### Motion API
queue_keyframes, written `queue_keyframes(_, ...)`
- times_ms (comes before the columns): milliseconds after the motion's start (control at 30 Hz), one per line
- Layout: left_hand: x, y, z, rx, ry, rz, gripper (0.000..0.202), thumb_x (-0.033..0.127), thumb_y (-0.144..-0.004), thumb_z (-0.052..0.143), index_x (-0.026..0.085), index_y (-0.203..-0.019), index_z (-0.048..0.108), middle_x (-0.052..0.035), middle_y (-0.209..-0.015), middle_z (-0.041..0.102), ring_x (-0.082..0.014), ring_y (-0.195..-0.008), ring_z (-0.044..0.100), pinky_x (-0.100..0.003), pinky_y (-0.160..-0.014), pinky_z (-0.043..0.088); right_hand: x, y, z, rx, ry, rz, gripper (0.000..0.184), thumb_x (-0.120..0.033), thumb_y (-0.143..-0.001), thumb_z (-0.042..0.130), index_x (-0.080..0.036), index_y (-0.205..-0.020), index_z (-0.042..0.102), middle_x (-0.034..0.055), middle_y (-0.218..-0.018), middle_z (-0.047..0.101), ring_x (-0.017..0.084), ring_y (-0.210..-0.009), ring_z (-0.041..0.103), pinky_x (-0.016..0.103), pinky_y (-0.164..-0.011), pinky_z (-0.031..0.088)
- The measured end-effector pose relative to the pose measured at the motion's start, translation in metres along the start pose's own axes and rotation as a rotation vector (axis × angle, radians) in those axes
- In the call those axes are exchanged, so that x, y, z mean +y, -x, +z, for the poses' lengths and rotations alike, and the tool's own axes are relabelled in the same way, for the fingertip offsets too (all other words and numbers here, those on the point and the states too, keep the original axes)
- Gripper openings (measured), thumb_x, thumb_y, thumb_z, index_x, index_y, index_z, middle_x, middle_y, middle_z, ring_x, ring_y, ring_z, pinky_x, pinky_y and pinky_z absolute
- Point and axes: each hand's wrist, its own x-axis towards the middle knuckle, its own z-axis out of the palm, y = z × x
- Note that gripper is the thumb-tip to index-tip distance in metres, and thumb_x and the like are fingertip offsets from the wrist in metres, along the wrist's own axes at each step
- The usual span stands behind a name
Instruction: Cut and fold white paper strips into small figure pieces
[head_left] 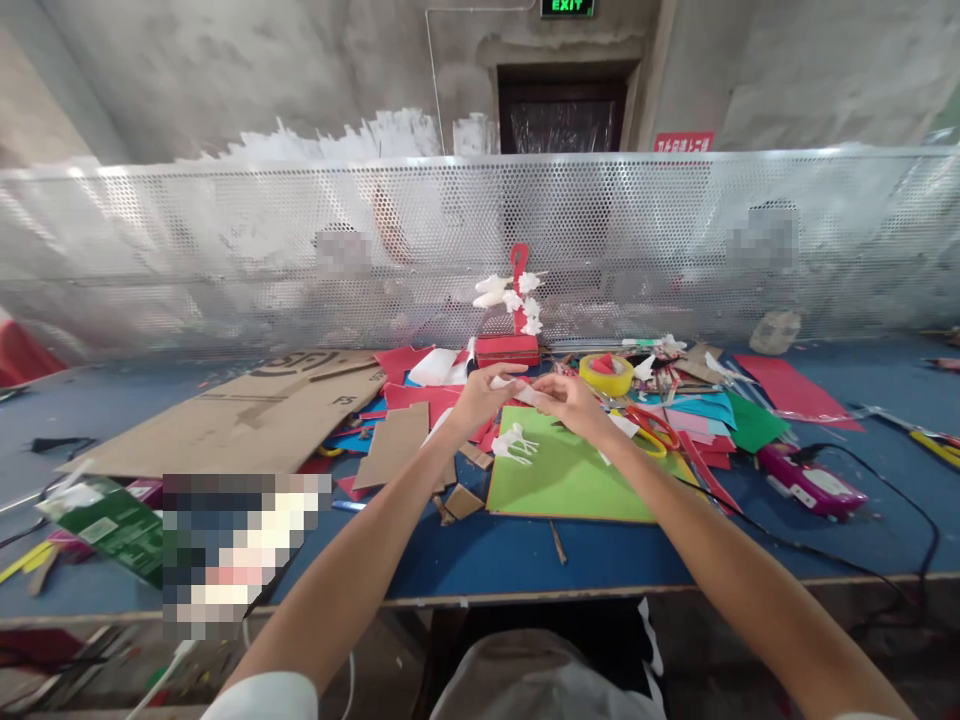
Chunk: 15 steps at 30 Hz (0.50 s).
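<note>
Both my hands meet above the far edge of a lime-green sheet [577,490]. Between them is a small strip of white paper [531,396]. My left hand [484,393] pinches its left end, and my right hand [574,402] pinches the right end. On the green sheet, below my hands, lies a white animal-shaped cutout [514,443] with thin legs. Yellow-and-red handled scissors [654,437] rest at the sheet's right side, beside my right wrist. Behind my hands stands a red hooked stem [519,300] with white flower-like pieces, on a red box-like base [507,350].
Brown cardboard [255,415] covers the left of the blue table [480,560]. Yellow tape [605,375] and coloured paper scraps [705,412] lie to the right. A purple device [811,482] trails a black cable. A perforated metal screen [420,250] borders the back.
</note>
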Motion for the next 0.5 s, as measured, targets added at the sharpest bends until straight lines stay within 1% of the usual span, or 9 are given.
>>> queue_keyframes(67, 0.001, -0.001, -0.005, 0.004, -0.068, -0.004, 0.045, 0.039, -0.076, 0.069, 0.010, -0.111, 0.067, -0.0078, -0.084, 0.072, -0.0152, -0.069, 0.063, -0.026, -0.065, 0.049, 0.003, -0.001, -0.006, 0.011, 0.046, 0.028, 0.021, -0.038, -0.079, 0.064, -0.019, -0.088, 0.063, 0.0041, -0.076, 0.068, 0.017, -0.068, 0.064, 0.029, -0.062, 0.052)
queue_keyframes(133, 0.001, -0.001, -0.008, -0.018, -0.098, -0.004, 0.043, 0.039, -0.078, 0.067, 0.010, -0.110, 0.066, -0.0092, -0.086, 0.072, -0.0156, -0.068, 0.063, -0.026, -0.063, 0.049, 0.006, -0.002, -0.008, 0.027, 0.068, 0.043, 0.020, -0.037, -0.079, 0.063, -0.019, -0.087, 0.064, 0.0044, -0.075, 0.068, 0.017, -0.065, 0.063, 0.030, -0.060, 0.052)
queue_keyframes(233, -0.001, -0.001, -0.009, -0.095, -0.131, 0.019, 0.043, 0.039, -0.078, 0.067, 0.010, -0.110, 0.065, -0.0098, -0.090, 0.072, -0.0161, -0.071, 0.064, -0.026, -0.064, 0.048, 0.008, -0.003, -0.009, 0.024, 0.063, 0.042, 0.019, -0.037, -0.079, 0.063, -0.019, -0.087, 0.064, 0.0054, -0.076, 0.069, 0.017, -0.067, 0.065, 0.030, -0.060, 0.052)
queue_keyframes(333, -0.006, -0.001, -0.008, -0.173, -0.179, 0.056, 0.042, 0.039, -0.077, 0.068, 0.013, -0.110, 0.065, -0.0083, -0.091, 0.071, -0.0158, -0.075, 0.064, -0.025, -0.066, 0.048, 0.006, -0.002, -0.008, -0.012, 0.055, 0.035, 0.021, -0.039, -0.079, 0.064, -0.019, -0.086, 0.064, 0.0056, -0.074, 0.069, 0.018, -0.067, 0.065, 0.029, -0.058, 0.052)
queue_keyframes(433, -0.014, -0.002, -0.007, -0.224, -0.209, 0.072, 0.034, 0.039, -0.079, 0.066, 0.013, -0.101, 0.068, -0.0070, -0.089, 0.070, -0.0148, -0.076, 0.062, -0.025, -0.069, 0.046, 0.003, 0.000, -0.009, -0.035, 0.061, 0.043, 0.023, -0.040, -0.079, 0.065, -0.019, -0.088, 0.063, 0.0052, -0.073, 0.068, 0.017, -0.065, 0.065, 0.028, -0.057, 0.051)
queue_keyframes(500, -0.018, -0.003, -0.007, -0.239, -0.231, 0.075, 0.030, 0.039, -0.081, 0.063, 0.013, -0.093, 0.068, -0.0062, -0.086, 0.069, -0.0134, -0.072, 0.059, -0.024, -0.068, 0.045, 0.001, 0.001, -0.010, -0.033, 0.092, 0.042, 0.022, -0.039, -0.080, 0.064, -0.019, -0.089, 0.062, 0.0044, -0.073, 0.067, 0.016, -0.063, 0.063, 0.027, -0.056, 0.050)
